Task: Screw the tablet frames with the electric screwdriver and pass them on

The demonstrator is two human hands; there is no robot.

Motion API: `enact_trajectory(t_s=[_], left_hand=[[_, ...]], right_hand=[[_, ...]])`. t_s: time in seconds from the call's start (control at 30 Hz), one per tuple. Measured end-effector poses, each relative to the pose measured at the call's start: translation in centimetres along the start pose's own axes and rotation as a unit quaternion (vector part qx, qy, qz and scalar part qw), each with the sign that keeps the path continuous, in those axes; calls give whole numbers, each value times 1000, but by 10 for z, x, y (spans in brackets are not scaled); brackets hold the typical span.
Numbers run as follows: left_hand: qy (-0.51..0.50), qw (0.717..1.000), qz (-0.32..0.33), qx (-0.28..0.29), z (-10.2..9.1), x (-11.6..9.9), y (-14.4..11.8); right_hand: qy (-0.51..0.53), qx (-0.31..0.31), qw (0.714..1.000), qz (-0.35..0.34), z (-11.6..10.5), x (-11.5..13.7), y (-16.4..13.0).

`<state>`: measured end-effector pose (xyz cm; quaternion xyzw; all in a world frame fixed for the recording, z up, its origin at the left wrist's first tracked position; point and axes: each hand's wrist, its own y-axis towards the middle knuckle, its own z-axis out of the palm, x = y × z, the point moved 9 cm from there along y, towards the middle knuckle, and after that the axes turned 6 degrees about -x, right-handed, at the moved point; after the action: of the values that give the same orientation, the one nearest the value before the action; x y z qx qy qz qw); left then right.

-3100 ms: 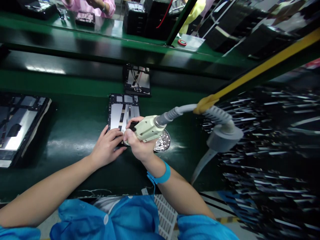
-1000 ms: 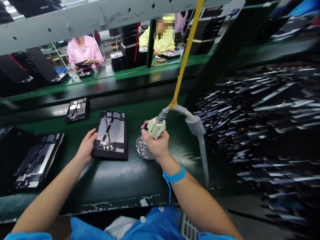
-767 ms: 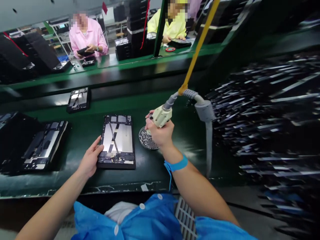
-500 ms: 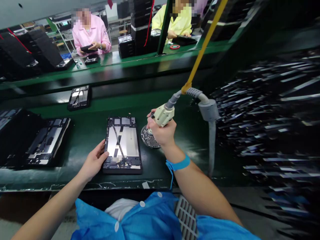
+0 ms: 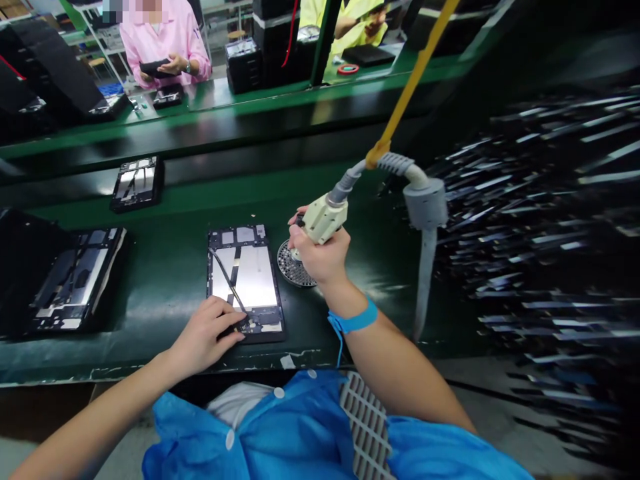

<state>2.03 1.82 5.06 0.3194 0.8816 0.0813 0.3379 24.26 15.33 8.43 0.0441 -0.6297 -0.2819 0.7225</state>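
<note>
- Right hand (image 5: pixel 320 257) has its grip wrapped tight around the cream-coloured electric screwdriver (image 5: pixel 323 220), tip pointed down over the round screw dish (image 5: pixel 295 267). Can't make out whether the bit actually touches the dish, the hand covers it.
- A grey hose (image 5: pixel 423 200) comes off the back of the screwdriver toward 2 o'clock, and a yellow cord (image 5: pixel 415 73) runs up from it out of the top of the view.
- There's a blue wrist strap (image 5: pixel 355 320) on the right wrist.
- Left hand (image 5: pixel 207 337) lies flat with the fingers spread, fingertips pressing on the near left corner of the open tablet (image 5: pixel 245 280). No closed grip there, it's just resting on top.
- The open tablet sits face-down on the green table (image 5: pixel 165 267), straight ahead of the person, long side running from 6 to 12 o'clock. Back cover is off: silver plate, a dark cable crossing it diagonally, circuit boards at the near and far ends.
- The screw dish is just beside the tablet at its 3 o'clock, near the far right corner.
- At 9 o'clock from the tablet, well apart, another opened tablet (image 5: pixel 75 277) lies on a dark stack.
- At roughly 11 o'clock, further back, a smaller opened device (image 5: pixel 136 181) sits on the table.
- Across the line, a person in a pink coat (image 5: pixel 165 37) holds a dark device, and at about 1 o'clock a person in a yellow coat (image 5: pixel 350 20) is working too.
- Right side of the view is a blurry dark mess, can't tell what's there.
</note>
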Motion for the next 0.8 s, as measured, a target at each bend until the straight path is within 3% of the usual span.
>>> enact_trajectory(t_s=[0.13,0.37,0.5,0.8], left_hand=[[-23,1000,18,0,-5,-1,2],[62,987,145,-8,3,-16,-11],[112,985,129,-17,9,-14,-17],[117,986,119,-10,13,-18,-20]], right_hand=[[-8,0,1000,1,0,1,0],[-18,-3,1000,-4,0,-2,1],[-22,-2,1000,-10,-1,-1,0],[-23,8,1000,6,0,-1,-1]])
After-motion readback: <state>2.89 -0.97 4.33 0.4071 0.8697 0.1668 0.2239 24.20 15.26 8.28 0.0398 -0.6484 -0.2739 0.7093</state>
